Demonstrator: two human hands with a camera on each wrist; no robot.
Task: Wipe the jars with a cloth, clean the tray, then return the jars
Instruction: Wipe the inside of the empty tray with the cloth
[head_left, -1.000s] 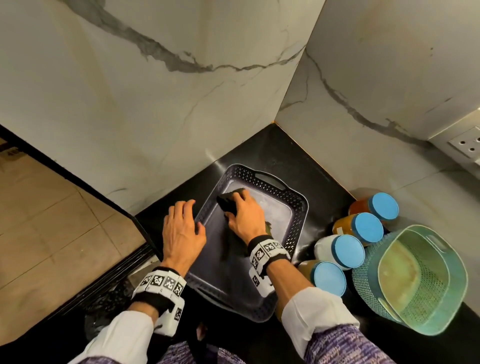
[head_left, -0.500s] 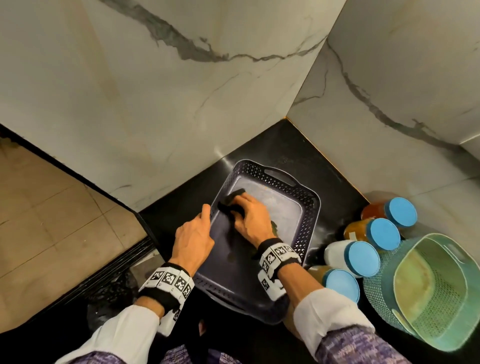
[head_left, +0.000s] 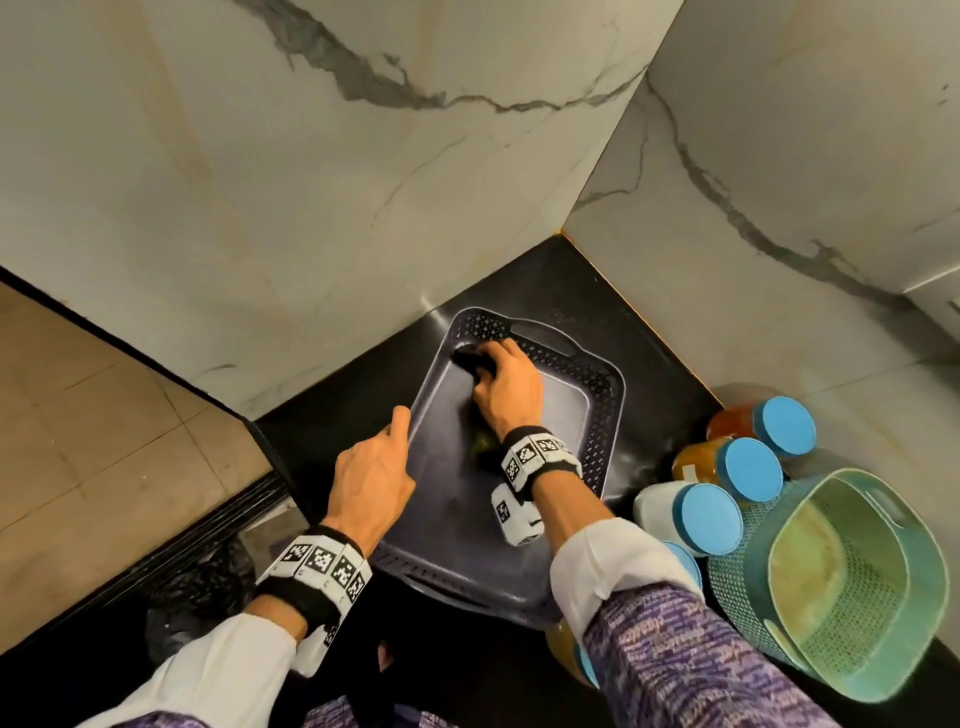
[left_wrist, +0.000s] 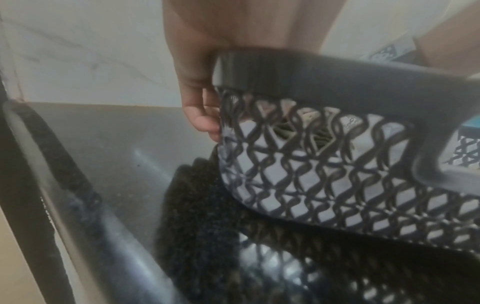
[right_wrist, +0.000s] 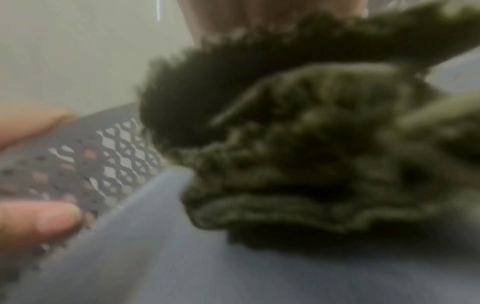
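Observation:
A dark grey tray (head_left: 609, 415) with lattice walls lies on the black counter in the corner. My left hand (head_left: 382, 465) grips its left rim; in the left wrist view the fingers (left_wrist: 203, 120) curl down over the tray's rim (left_wrist: 324, 70). My right hand (head_left: 501, 382) is inside the tray and holds a bunched dark green cloth (head_left: 467, 358) against the floor at the far left corner. The right wrist view shows the cloth (right_wrist: 311, 144) blurred on the tray floor (right_wrist: 182, 257). Several blue-lidded jars (head_left: 750, 470) stand right of the tray; one is partly hidden under my right sleeve.
Nested teal baskets (head_left: 841, 587) sit at the right, against the jars. Marble walls close the corner behind and beside the tray. The counter's edge drops to a tiled floor (head_left: 104, 441) on the left.
My left hand went from lying flat beside the tray to gripping its left rim. The right hand slid the cloth farther toward the tray's far left corner.

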